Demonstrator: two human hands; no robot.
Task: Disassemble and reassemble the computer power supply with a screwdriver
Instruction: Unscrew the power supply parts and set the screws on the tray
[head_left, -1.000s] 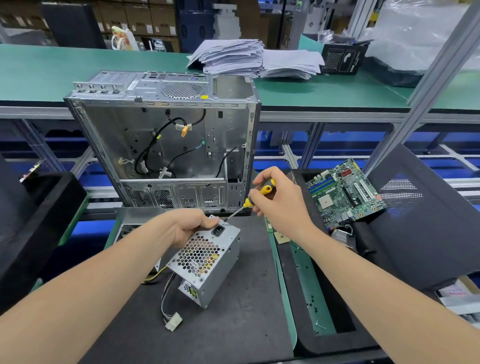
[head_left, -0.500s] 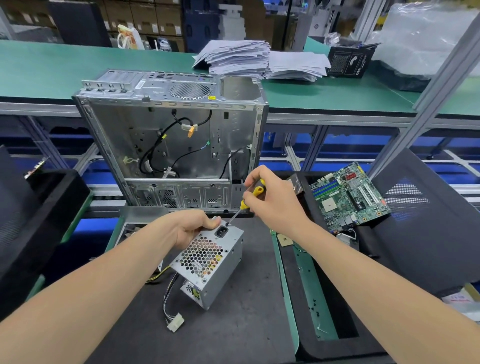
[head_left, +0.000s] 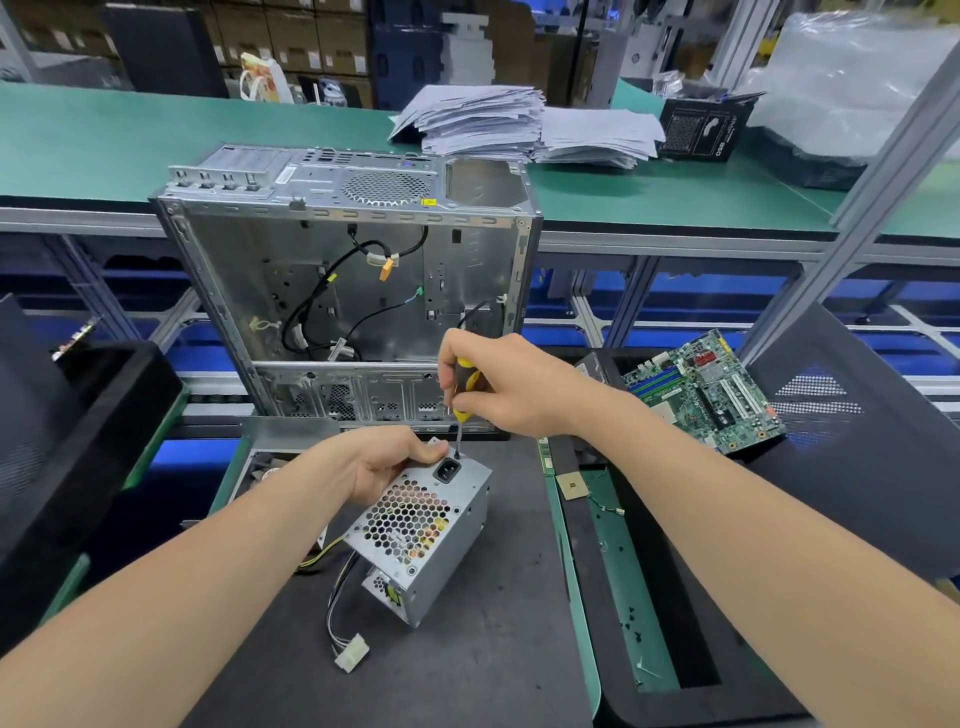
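Observation:
A silver power supply (head_left: 428, 530) with a honeycomb grille and a black socket lies tilted on the dark mat (head_left: 467, 665). My left hand (head_left: 387, 460) grips its far left corner. My right hand (head_left: 511, 387) holds a yellow-and-black screwdriver (head_left: 462, 400) nearly upright. The tip rests on the supply's top face beside the socket. A wire bundle with a white connector (head_left: 352, 653) trails from the supply's near end.
An open, emptied computer case (head_left: 353, 270) stands just behind the mat. A green motherboard (head_left: 706, 389) lies at the right on a black tray. A green tray (head_left: 618, 587) holds small screws. Stacked papers (head_left: 519, 127) sit on the far green bench.
My right hand has swung the screwdriver from a slant to nearly upright and brought its tip onto the supply next to the socket. My left hand keeps its hold.

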